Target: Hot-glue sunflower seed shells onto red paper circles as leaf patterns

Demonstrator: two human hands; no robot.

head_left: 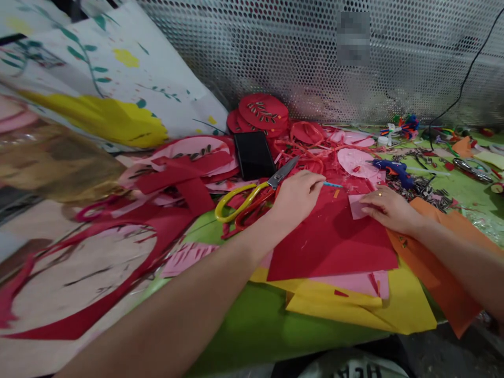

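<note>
My left hand [300, 195] is closed, its fingertips together over the top edge of a red sheet [334, 236]. A thin blue stick [333, 184] lies right at those fingertips; whether they grip it I cannot tell. On the sheet's right side, my right hand [388, 209] pinches a small pink square piece [356, 207] between thumb and fingers. Beside my left wrist rest yellow-handled scissors [252, 197], blades pointing away, with an orange-red handle [252, 212] partly hidden below. A small orange scrap [336, 193] sits near the sheet's top edge.
Behind the scissors lies a black phone [254, 155], near stacked red discs [263, 113]. A blue glue gun [396, 170] is beyond my right hand. Yellow sheets [413, 310] and an orange sheet [433, 262] lie nearer me. A perforated metal panel [291, 52] rises behind.
</note>
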